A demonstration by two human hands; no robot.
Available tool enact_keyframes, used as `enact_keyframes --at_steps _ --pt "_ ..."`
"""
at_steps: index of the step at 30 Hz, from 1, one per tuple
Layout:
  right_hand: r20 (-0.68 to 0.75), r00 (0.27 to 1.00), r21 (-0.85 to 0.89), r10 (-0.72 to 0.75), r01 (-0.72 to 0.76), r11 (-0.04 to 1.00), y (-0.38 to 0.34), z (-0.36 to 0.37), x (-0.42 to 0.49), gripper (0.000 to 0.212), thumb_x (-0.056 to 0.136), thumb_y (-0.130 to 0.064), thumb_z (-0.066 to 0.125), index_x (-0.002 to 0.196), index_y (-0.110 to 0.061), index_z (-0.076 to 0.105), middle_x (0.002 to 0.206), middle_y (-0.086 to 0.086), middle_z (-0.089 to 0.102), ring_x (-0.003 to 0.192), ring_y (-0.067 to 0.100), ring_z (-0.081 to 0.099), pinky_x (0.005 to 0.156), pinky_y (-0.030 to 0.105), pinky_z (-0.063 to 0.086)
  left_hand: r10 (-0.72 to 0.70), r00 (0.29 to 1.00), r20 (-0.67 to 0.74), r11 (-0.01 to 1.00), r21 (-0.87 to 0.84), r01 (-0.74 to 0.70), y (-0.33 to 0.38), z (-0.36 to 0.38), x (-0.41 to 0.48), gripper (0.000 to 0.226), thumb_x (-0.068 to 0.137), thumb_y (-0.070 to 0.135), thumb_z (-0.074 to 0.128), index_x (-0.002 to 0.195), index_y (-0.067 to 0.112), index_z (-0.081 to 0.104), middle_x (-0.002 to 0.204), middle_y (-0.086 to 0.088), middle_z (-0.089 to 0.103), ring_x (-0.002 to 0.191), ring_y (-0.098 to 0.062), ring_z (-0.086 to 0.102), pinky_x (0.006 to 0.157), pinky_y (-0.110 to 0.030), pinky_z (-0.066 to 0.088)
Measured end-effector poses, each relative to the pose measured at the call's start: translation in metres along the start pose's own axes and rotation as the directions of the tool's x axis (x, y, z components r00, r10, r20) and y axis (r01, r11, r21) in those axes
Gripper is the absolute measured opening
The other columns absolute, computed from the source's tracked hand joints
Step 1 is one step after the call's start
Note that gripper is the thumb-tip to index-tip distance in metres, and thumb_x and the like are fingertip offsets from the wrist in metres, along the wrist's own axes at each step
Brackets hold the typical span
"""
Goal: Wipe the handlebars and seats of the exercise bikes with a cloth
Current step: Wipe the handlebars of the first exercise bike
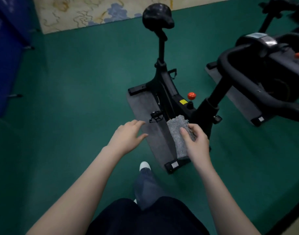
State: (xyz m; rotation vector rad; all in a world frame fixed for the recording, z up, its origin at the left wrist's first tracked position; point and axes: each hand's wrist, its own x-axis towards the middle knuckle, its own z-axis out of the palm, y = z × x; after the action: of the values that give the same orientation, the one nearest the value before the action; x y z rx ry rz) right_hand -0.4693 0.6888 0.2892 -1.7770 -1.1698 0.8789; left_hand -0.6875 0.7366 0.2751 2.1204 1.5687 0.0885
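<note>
A green gym floor (77, 99) spreads under you, and a black exercise bike (164, 85) stands on a grey mat (145, 116) straight ahead. Your right hand (196, 141) grips the grey cloth (176, 133), thumb across it, in front of the bike's frame. Your left hand (126, 136) hovers beside it, fingers loose, holding nothing. The cloth touches no handlebar or seat, so you seem to be readying it. Next, I'd judge, carry it to the handlebar (243, 82) on your right, then the seat (157, 16) at the far end.

Forearms (87, 177) bare down to the frame's lower edge; dark navy top (145, 219) bottom centre; blue jeans (145, 185); white-toed shoe (145, 165).
</note>
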Motion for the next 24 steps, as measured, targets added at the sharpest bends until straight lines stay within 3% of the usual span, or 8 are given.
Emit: enact_keyframes --at_steps 9,13,16,22,24 --pt "0.103 0.994 0.026 0.024 -0.026 0.999 -0.024 0.032 0.100 0.005 0.092 -0.024 0.062 0.094 -0.021 0.062 0.089 -0.011 0.065 0.080 -0.007 0.060 0.068 0.014 0.046 -0.125 0.992 0.025 0.981 0.152 0.120 -0.040 -0.043 0.076 0.055 0.096 0.048 0.043 0.143 0.021 0.036 0.145 0.000 0.043 0.133 -0.020 0.037 0.108 -0.036 0.030" --pt "0.118 0.990 0.038 0.076 -0.081 0.996 -0.029 0.051 0.126 0.005 0.091 -0.025 0.063 0.093 -0.021 0.064 0.091 -0.003 0.068 0.088 0.014 0.066 0.080 0.041 0.055 -0.143 0.989 0.048 0.981 0.138 0.135 -0.061 -0.056 0.102 0.056 0.095 0.052 0.042 0.142 0.021 0.037 0.143 0.000 0.046 0.133 -0.020 0.037 0.107 -0.036 0.030" --pt "0.120 0.987 0.014 0.109 -0.111 0.994 -0.032 0.072 0.144 0.002 0.090 -0.026 0.064 0.091 -0.024 0.064 0.089 -0.004 0.069 0.087 0.016 0.067 0.082 0.047 0.055 -0.130 0.990 0.050 0.981 0.152 0.121 -0.084 -0.067 0.127 0.056 0.095 0.054 0.040 0.141 0.022 0.038 0.141 0.000 0.048 0.132 -0.020 0.038 0.107 -0.036 0.030" --pt "0.001 0.982 0.025 0.187 -0.187 0.982 -0.055 0.123 0.167 0.008 0.091 -0.024 0.063 0.085 -0.030 0.062 0.087 -0.007 0.068 0.085 0.013 0.066 0.077 0.038 0.056 -0.049 0.994 0.100 0.988 0.150 0.034 -0.138 -0.100 0.183 0.057 0.094 0.055 0.039 0.141 0.022 0.039 0.142 0.000 0.046 0.132 -0.019 0.038 0.107 -0.036 0.029" --pt "-0.089 0.975 0.026 0.205 -0.204 0.979 -0.069 0.145 0.178 0.008 0.091 -0.024 0.062 0.084 -0.029 0.061 0.085 -0.008 0.067 0.082 0.012 0.065 0.072 0.033 0.054 0.035 0.992 0.120 0.986 0.157 -0.053 -0.162 -0.121 0.214 0.057 0.094 0.055 0.039 0.141 0.022 0.039 0.142 0.000 0.046 0.132 -0.020 0.039 0.107 -0.037 0.030"
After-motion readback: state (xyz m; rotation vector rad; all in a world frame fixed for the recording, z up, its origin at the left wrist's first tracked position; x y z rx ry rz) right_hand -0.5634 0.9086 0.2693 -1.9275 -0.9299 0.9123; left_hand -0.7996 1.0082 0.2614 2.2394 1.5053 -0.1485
